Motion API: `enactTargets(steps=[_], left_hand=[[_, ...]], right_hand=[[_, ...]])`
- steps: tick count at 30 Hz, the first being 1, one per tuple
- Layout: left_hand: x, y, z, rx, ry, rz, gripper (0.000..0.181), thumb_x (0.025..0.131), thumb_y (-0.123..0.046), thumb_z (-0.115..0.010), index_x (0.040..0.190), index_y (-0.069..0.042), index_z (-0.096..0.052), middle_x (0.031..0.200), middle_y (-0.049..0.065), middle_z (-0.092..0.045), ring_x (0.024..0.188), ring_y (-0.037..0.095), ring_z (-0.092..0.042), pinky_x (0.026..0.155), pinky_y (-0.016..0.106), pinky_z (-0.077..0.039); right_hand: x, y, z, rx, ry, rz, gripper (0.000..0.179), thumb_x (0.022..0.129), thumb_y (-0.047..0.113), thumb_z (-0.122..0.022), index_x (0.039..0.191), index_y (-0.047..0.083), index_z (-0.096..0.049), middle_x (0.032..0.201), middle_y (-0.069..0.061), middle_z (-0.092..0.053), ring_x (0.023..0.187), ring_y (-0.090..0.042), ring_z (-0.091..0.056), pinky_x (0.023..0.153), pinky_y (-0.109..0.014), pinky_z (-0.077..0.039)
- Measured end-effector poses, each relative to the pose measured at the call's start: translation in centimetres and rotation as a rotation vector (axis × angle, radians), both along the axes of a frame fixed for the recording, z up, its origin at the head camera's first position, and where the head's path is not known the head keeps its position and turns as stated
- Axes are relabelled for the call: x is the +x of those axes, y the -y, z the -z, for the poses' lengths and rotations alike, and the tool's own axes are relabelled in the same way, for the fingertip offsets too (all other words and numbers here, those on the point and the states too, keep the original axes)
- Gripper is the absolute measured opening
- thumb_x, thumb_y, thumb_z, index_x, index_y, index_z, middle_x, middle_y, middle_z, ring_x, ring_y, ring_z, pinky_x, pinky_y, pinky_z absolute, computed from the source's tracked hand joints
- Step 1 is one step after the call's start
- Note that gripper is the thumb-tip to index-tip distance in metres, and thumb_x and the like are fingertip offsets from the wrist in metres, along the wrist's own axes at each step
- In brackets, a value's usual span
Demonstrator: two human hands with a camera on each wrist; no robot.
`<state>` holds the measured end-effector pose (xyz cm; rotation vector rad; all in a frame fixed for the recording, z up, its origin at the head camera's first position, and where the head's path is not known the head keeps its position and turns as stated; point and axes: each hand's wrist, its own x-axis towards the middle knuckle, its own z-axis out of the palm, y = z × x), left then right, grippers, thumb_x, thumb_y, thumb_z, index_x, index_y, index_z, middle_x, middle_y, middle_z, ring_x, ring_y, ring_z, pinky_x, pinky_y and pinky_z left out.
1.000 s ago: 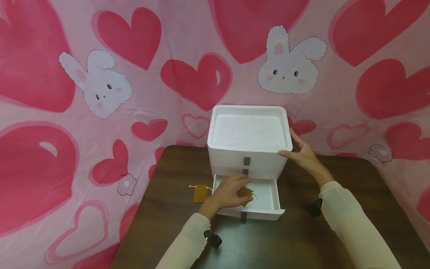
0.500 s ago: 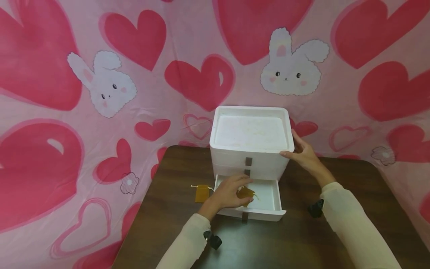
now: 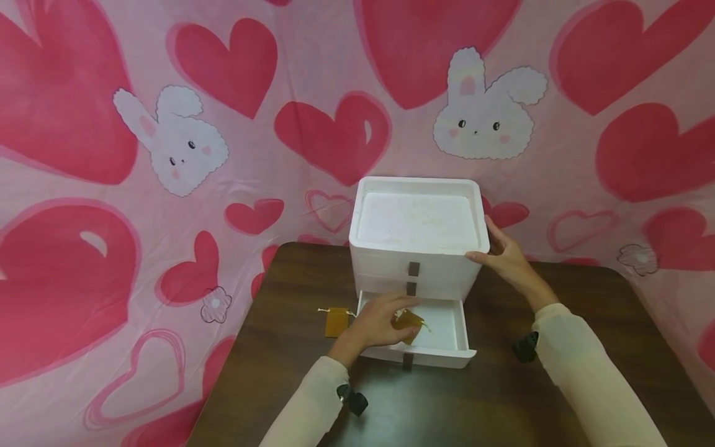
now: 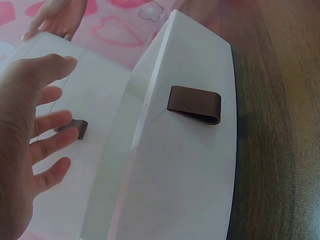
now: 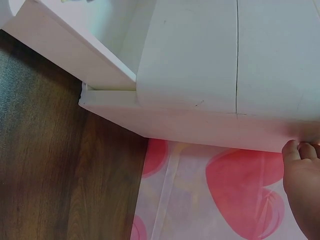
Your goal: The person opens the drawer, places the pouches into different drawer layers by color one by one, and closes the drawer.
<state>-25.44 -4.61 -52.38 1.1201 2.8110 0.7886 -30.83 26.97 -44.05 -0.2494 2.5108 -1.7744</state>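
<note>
A white drawer unit (image 3: 410, 273) stands on the table with its bottom drawer (image 3: 447, 320) pulled out. My left hand (image 3: 377, 320) hovers over the left part of this drawer. Its fingers are loosely bent and spread apart, with nothing between them in the left wrist view. A mustard-yellow drawstring pouch (image 3: 410, 326) lies in the drawer under my fingertips, partly hidden by the hand. On the table to the left is a second yellow pouch (image 3: 337, 323). My right hand (image 3: 505, 261) rests against the unit's upper right side, thumb at the front corner and fingers along the side.
Brown tabs serve as drawer pulls, one on the open drawer's front (image 4: 195, 105). The unit's top is a shallow tray with a raised rim (image 3: 419, 181). Behind the dark wooden table (image 3: 301, 267) hangs a pink cloth (image 3: 313, 56) with hearts and rabbits.
The head view has shifted slightly, moving the whole scene a little to the right in the picture. Both hands keep their places at the unit, and the pouches stay put.
</note>
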Motion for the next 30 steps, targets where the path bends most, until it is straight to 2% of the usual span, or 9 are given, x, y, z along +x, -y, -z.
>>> enactTargets(steps=[3, 6, 9, 11, 13, 17, 20, 26, 30], left_hand=[[0.0, 0.3, 0.0, 0.007, 0.004, -0.003, 0.050, 0.094, -0.045, -0.068, 0.140, -0.026, -0.061, 0.136, -0.007, -0.066, 0.117, 0.013, -0.063, 0.103, 0.033, -0.055], [0.1, 0.6, 0.1, 0.022, 0.008, -0.015, 0.046, 0.095, -0.046, -0.068, 0.137, -0.026, -0.063, 0.133, -0.008, -0.069, 0.115, 0.012, -0.065, 0.101, 0.032, -0.056], [0.1, 1.0, 0.3, 0.043, 0.012, -0.020, 0.043, 0.095, -0.045, -0.068, 0.134, -0.025, -0.066, 0.130, -0.006, -0.071, 0.113, 0.013, -0.067, 0.099, 0.031, -0.057], [0.1, 1.2, 0.4, 0.059, 0.021, -0.017, 0.041, 0.096, -0.043, -0.068, 0.131, -0.023, -0.067, 0.126, -0.003, -0.073, 0.110, 0.015, -0.069, 0.096, 0.029, -0.058], [0.1, 1.4, 0.5, 0.074, 0.035, -0.015, 0.039, 0.096, -0.041, -0.068, 0.129, -0.021, -0.069, 0.124, 0.000, -0.074, 0.107, 0.018, -0.070, 0.093, 0.029, -0.059], [0.2, 1.9, 0.6, 0.096, 0.055, -0.023, 0.037, 0.096, -0.037, -0.069, 0.126, -0.016, -0.070, 0.122, 0.004, -0.075, 0.105, 0.022, -0.072, 0.092, 0.030, -0.060], [0.2, 2.4, 0.5, 0.104, 0.067, -0.043, 0.037, 0.095, -0.034, -0.070, 0.127, -0.015, -0.071, 0.121, 0.005, -0.076, 0.106, 0.021, -0.072, 0.092, 0.032, -0.060], [0.3, 3.5, 0.3, 0.118, 0.107, -0.102, 0.035, 0.095, -0.035, -0.070, 0.126, -0.018, -0.071, 0.121, 0.003, -0.076, 0.107, 0.022, -0.071, 0.094, 0.035, -0.060], [0.1, 4.3, 0.3, 0.147, 0.109, -0.105, 0.035, 0.096, -0.034, -0.069, 0.126, -0.016, -0.071, 0.122, 0.004, -0.075, 0.108, 0.025, -0.071, 0.095, 0.037, -0.060]], right_hand=[[0.0, 0.0, 0.0, 0.003, 0.000, 0.002, 0.098, 0.094, 0.015, -0.073, 0.164, 0.026, -0.005, 0.173, -0.009, -0.007, 0.157, -0.043, -0.016, 0.114, -0.045, -0.032], [0.0, 0.0, 0.1, -0.003, -0.003, 0.000, 0.098, 0.093, 0.014, -0.073, 0.164, 0.026, -0.006, 0.173, -0.009, -0.007, 0.157, -0.042, -0.016, 0.113, -0.033, -0.036], [-0.1, -0.1, 0.1, -0.023, -0.007, -0.001, 0.098, 0.093, 0.012, -0.073, 0.164, 0.026, -0.007, 0.173, -0.009, -0.008, 0.156, -0.043, -0.018, 0.108, -0.018, -0.041], [-0.1, -0.1, 0.2, -0.036, -0.008, -0.004, 0.098, 0.093, 0.011, -0.072, 0.164, 0.025, -0.007, 0.173, -0.009, -0.009, 0.156, -0.043, -0.018, 0.105, -0.013, -0.043], [-0.1, -0.1, 0.2, -0.039, -0.005, -0.007, 0.097, 0.094, 0.011, -0.072, 0.164, 0.026, -0.007, 0.173, -0.009, -0.009, 0.156, -0.044, -0.019, 0.105, -0.014, -0.043], [-0.1, -0.1, 0.0, -0.017, -0.001, -0.003, 0.097, 0.094, 0.014, -0.072, 0.164, 0.028, -0.006, 0.173, -0.008, -0.009, 0.156, -0.044, -0.018, 0.112, -0.032, -0.038], [0.0, -0.1, 0.0, -0.007, 0.002, 0.002, 0.097, 0.094, 0.014, -0.072, 0.164, 0.028, -0.005, 0.173, -0.008, -0.008, 0.157, -0.043, -0.016, 0.113, -0.038, -0.034], [0.0, -0.1, 0.1, -0.009, -0.006, -0.001, 0.098, 0.093, 0.011, -0.072, 0.164, 0.027, -0.006, 0.173, -0.008, -0.007, 0.158, -0.041, -0.014, 0.111, -0.017, -0.039], [0.1, 0.0, 0.1, -0.014, -0.005, -0.002, 0.099, 0.093, 0.010, -0.073, 0.164, 0.026, -0.006, 0.173, -0.007, -0.007, 0.158, -0.040, -0.013, 0.111, -0.015, -0.039]])
